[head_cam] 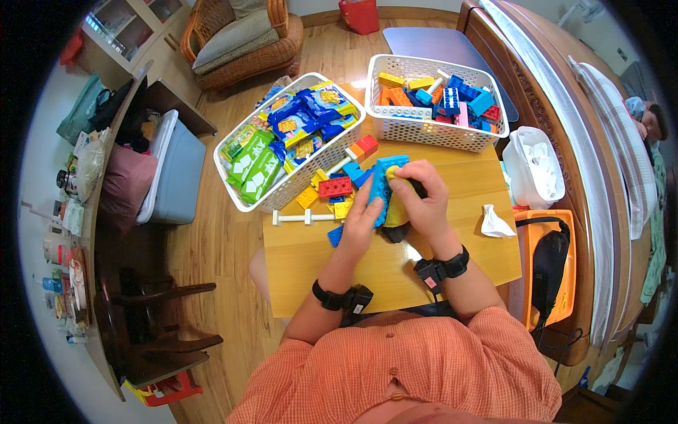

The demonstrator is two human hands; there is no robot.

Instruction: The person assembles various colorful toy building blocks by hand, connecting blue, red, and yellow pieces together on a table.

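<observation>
My left hand (pixel 361 220) holds a large light-blue studded toy block (pixel 382 185) tilted up over the wooden table (pixel 328 275). In my right hand (pixel 424 199) is a yellow cloth (pixel 397 206), pressed against the studded side of the block. Something dark lies under the cloth; what it is I cannot tell. To the left of my hands are a red block (pixel 335 186), yellow blocks (pixel 307 197), a blue block (pixel 335 236) and a white bar piece (pixel 291 218). Red and orange blocks (pixel 365 147) lie farther back.
A white basket (pixel 288 196) of snack packets stands back left; another white basket (pixel 424 132) holds coloured blocks. A crumpled white tissue (pixel 496 222) lies at the table's right. Beyond that edge are a lined white bin (pixel 535 167) and an orange tray (pixel 569 275). Another person (pixel 649 119) is at far right.
</observation>
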